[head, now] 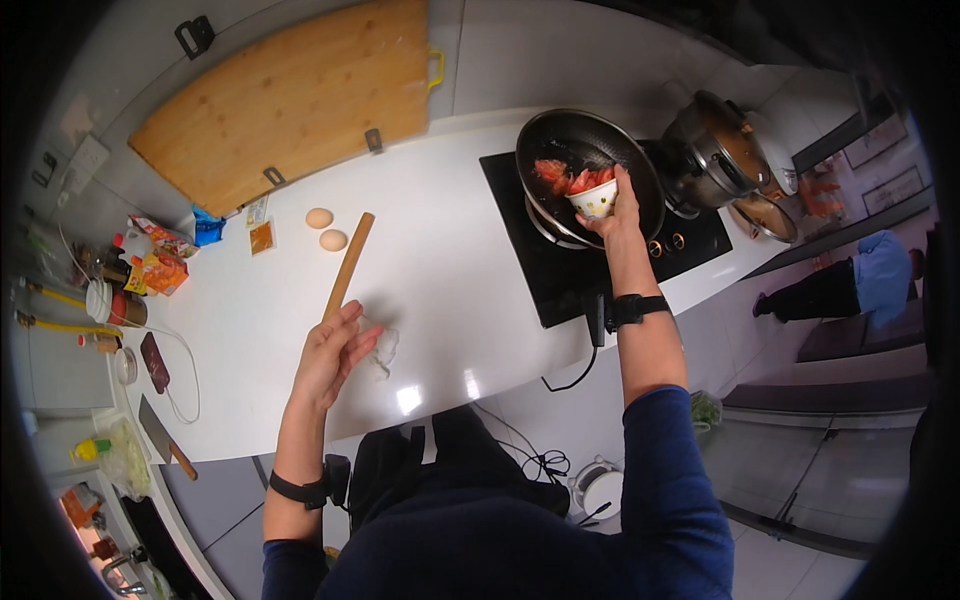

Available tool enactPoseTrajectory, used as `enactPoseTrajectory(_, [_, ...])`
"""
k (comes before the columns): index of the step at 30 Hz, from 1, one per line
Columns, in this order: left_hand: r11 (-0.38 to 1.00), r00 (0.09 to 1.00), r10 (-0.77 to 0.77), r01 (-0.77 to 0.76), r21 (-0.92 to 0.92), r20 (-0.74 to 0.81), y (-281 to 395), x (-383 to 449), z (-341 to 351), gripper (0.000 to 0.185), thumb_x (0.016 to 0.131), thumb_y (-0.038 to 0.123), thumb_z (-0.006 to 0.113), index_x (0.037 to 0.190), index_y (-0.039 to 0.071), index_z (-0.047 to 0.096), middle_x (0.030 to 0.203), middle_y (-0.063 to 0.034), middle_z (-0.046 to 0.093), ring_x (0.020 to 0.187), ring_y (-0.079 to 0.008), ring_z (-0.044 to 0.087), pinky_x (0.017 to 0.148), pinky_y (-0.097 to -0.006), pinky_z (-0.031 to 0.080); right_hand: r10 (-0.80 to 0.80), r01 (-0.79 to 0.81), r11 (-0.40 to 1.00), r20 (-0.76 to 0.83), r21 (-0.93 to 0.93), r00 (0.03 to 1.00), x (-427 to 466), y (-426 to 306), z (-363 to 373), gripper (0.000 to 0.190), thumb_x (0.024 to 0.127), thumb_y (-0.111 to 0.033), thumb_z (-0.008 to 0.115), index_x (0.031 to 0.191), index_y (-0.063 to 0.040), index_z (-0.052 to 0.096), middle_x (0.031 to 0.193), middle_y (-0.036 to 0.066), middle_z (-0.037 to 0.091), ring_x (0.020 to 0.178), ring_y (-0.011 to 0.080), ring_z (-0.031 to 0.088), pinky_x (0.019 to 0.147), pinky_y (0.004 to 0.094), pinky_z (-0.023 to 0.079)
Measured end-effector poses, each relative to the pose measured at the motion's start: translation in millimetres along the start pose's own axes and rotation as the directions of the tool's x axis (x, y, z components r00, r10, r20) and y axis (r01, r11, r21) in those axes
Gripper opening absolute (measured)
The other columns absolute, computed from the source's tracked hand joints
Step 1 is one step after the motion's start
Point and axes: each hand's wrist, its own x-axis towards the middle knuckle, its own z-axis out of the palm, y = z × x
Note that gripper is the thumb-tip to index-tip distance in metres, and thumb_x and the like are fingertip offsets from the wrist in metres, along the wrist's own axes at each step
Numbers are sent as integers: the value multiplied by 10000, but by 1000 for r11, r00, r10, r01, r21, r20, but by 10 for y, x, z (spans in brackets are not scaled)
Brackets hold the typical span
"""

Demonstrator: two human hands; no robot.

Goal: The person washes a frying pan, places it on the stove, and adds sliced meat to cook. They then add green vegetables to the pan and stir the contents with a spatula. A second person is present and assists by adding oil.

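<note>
My right hand [619,214] grips a small patterned white bowl [595,202] over a black wok [637,176] on the cooktop. Red chopped pieces, which look like tomato [591,180], fill the tilted bowl at its rim. More red pieces [552,175] lie in the wok. On the left, my left hand [330,356] is over the white counter [442,285], fingers apart. A flat wooden stick [351,262] runs up from behind its fingers; whether they touch is unclear. Beside the fingertips lies a crumpled white thing [385,349].
Two eggs [326,229] and a spice packet [262,238] lie near the wooden board [300,97]. A knife [166,439] rests at the left edge by a phone [155,362]. A steel pot [716,154] stands right of the wok. A person [847,285] is farther right.
</note>
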Motion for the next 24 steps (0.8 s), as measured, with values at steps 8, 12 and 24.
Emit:
enactPoseTrajectory(8, [999,1000,-1,0,-33,-21,-56,31,-116,383,935,81,467,1264,-111,420,1240,-144,499,1030,-305,620,850,-285,559,-114,79,969,-139,-234,984,-49,-19,67,910,619,-350,836,1346,-163,321,1290,120,471,1090,367,508,850,666,362])
enactPoseTrajectory(12, [999,1000,8,-9,-44,-20,-67,37,-150,387,933,79,470,1266,-112,418,1241,-152,501,1023,-303,623,853,-289,559,-232,160,947,-250,-280,940,-16,49,97,776,622,-326,841,1253,-128,436,1224,112,522,1065,329,527,884,657,333])
enactPoseTrajectory(24, [999,999,-8,6,-44,-45,-33,-32,-148,395,928,67,453,1275,-112,392,1194,-144,513,1025,-253,623,842,-260,550,-596,405,475,54,-781,801,5,-198,101,890,537,-395,846,1290,-129,453,1203,185,540,1057,305,561,889,385,469])
